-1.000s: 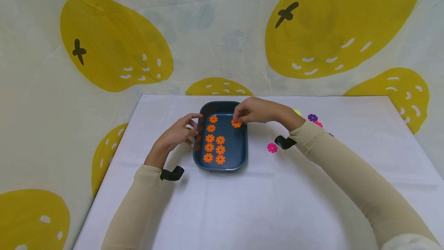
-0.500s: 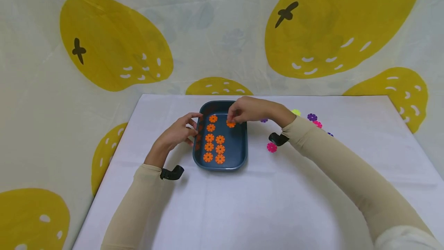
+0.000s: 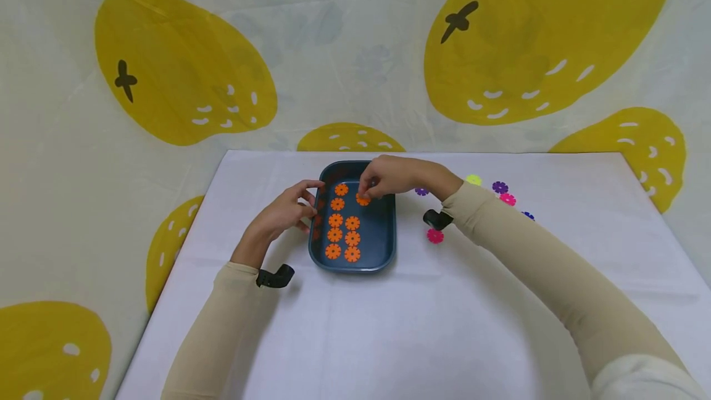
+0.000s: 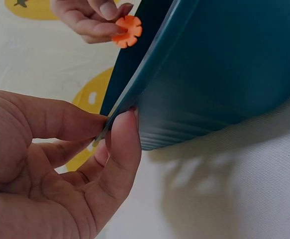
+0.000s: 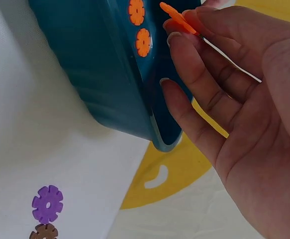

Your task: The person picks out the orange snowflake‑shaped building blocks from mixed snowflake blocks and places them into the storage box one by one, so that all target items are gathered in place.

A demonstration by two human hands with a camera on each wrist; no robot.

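Observation:
A dark blue tray [image 3: 386, 245] sits on the white table and holds several orange flower-shaped discs [image 3: 336, 221] in two columns. My right hand [image 3: 389, 176] reaches over the tray's far part and pinches one orange disc [image 3: 363, 199] [image 4: 127, 31] [image 5: 177, 19] between its fingertips. My left hand [image 3: 289, 210] pinches the tray's left rim [image 4: 116, 110] between thumb and fingers [image 4: 124, 149]. In the right wrist view the tray's outer wall [image 5: 100, 74] lies just below my curled fingers.
Loose discs lie on the table to the right of the tray: a pink one [image 3: 435, 236], purple ones [image 3: 500, 187] [image 5: 47, 203], a yellow-green one [image 3: 473, 179], another pink [image 3: 508, 199]. A brown disc [image 5: 44, 232] shows at the right wrist view's bottom edge. A yellow-patterned backdrop surrounds the table.
My right hand has carried the orange disc leftward over the tray, from near its right wall toward the second column. The left hand has kept its hold on the rim.

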